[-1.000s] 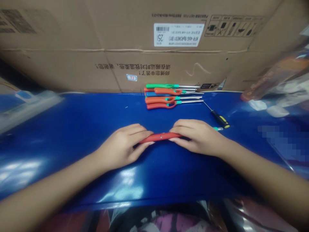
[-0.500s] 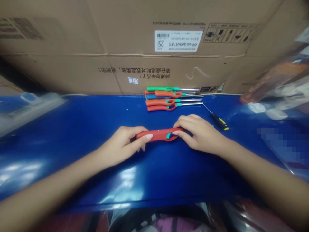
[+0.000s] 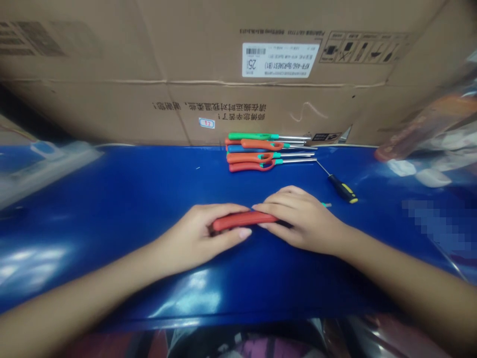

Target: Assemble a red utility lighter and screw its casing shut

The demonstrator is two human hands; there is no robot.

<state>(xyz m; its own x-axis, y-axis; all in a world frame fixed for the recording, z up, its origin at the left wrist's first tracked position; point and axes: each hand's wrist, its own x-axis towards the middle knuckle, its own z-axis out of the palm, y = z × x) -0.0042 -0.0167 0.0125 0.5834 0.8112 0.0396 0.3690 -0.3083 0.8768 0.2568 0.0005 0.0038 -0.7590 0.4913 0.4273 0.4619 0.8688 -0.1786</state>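
Observation:
A red long-necked lighter lies sideways between my two hands, just above or on the blue tabletop; I cannot tell which. My left hand grips its rounded handle end, thumb along the near side. Around the other end is my right hand, closed over the trigger part, which it hides. A green and grey tip pokes out beyond the right knuckles. Behind my hands, several similar lighters in green, orange, blue and red are piled with their metal necks pointing right.
A black and yellow screwdriver lies right of the pile. A large cardboard box walls off the back. Clear plastic packaging sits at the right, and a blurred pale translucent object at the left.
The lighter has turned about its length, so its trigger opening no longer shows. My right hand has slid leftward over it, and my left fingers reach further along the handle.

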